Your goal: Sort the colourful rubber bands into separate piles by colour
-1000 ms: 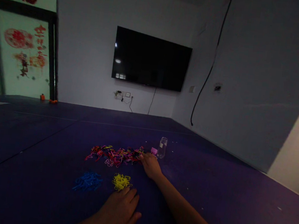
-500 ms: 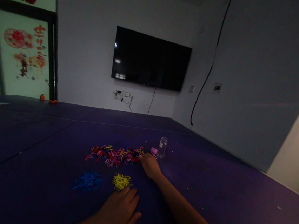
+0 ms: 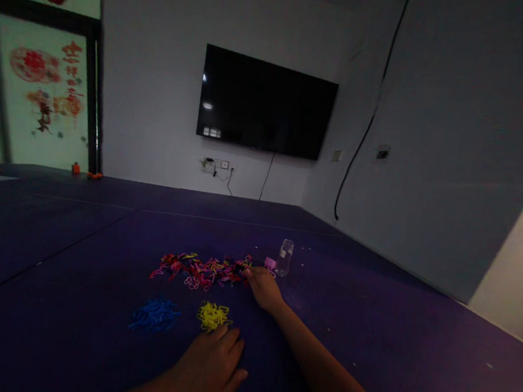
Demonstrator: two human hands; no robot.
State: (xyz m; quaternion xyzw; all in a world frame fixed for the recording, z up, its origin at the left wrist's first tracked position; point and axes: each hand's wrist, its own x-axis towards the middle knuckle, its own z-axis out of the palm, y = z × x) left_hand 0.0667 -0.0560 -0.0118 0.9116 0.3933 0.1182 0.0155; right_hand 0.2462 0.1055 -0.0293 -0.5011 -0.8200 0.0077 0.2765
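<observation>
A long pile of mixed red, pink, dark and yellow rubber bands (image 3: 203, 272) lies across the purple surface. At its right end is my right hand (image 3: 264, 287), fingertips drawn together on the bands; whatever they pinch is hidden. My left hand (image 3: 213, 361) rests flat with its fingers stretched out, their tips at the near edge of a small yellow rubber band pile (image 3: 213, 316). To the left lies a separate pile of blue rubber bands (image 3: 155, 315). Just beyond my right hand stand a clear plastic jar (image 3: 284, 258) and a pink cap (image 3: 270, 263).
The purple surface (image 3: 101, 230) reaches to the walls, with seams running across it. Small orange objects (image 3: 76, 168) sit along its far left edge. A television (image 3: 267, 103) hangs on the back wall, and a black cable (image 3: 357, 150) dangles at the right.
Almost nothing differs. The view has shifted very slightly, while both hands and the piles keep their places.
</observation>
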